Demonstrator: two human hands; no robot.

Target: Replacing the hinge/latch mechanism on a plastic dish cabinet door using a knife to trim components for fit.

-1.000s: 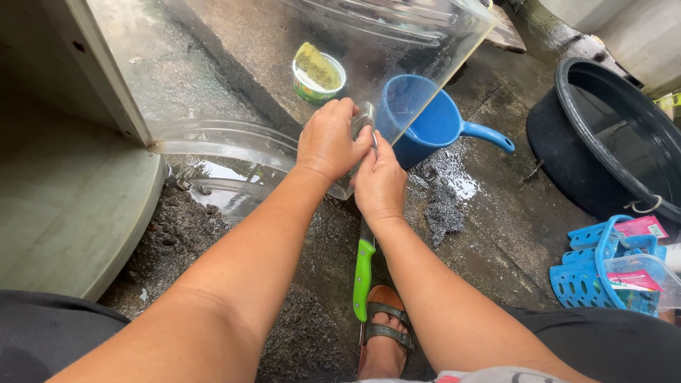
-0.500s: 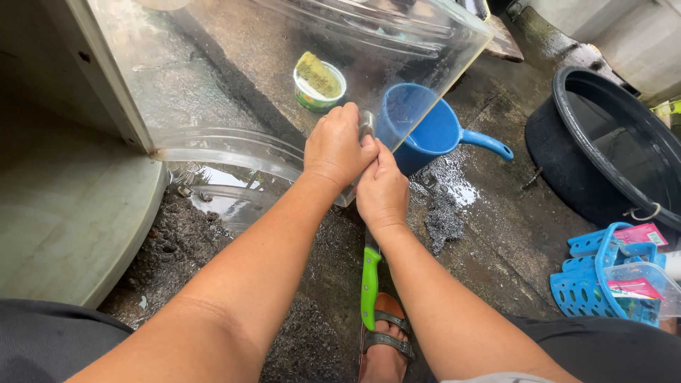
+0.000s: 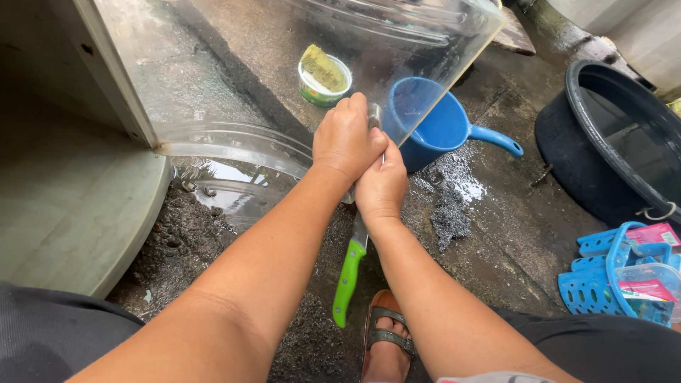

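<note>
- The left hand [image 3: 347,138] is closed over the top end of a knife [image 3: 352,266], its grip wrapped around the metal near the tip, where a small bright piece shows above the knuckles.
- The right hand [image 3: 381,186] sits just below it, touching it, with its grip closed on the blade.
- The knife stands nearly upright in the view, its long axis running from the hands down toward the person; the green handle points down and slightly left, hanging free above the ground, and the blade end points up and away into the hands.
- The knife is at the lower edge of a large clear plastic tub [image 3: 298,78], which is tipped on its side with its open rim toward the person; both hands press against that edge.
- Behind the clear wall lie a small round green cup [image 3: 324,74] holding a yellowish sponge, and a blue water scoop [image 3: 443,124] with its handle pointing right.
- A grey wad of steel wool [image 3: 448,220] lies on the ground just right of the right wrist.
- The ground [image 3: 511,241] is wet, dark, rough concrete, outdoors, with a puddle under the tub.
- A pale flat slab [image 3: 64,213] fills the left side.
- A black basin [image 3: 617,135] stands at the right, and a blue plastic basket [image 3: 610,284] with packets lies near it.
- A sandalled foot [image 3: 386,340] rests below the knife handle.
</note>
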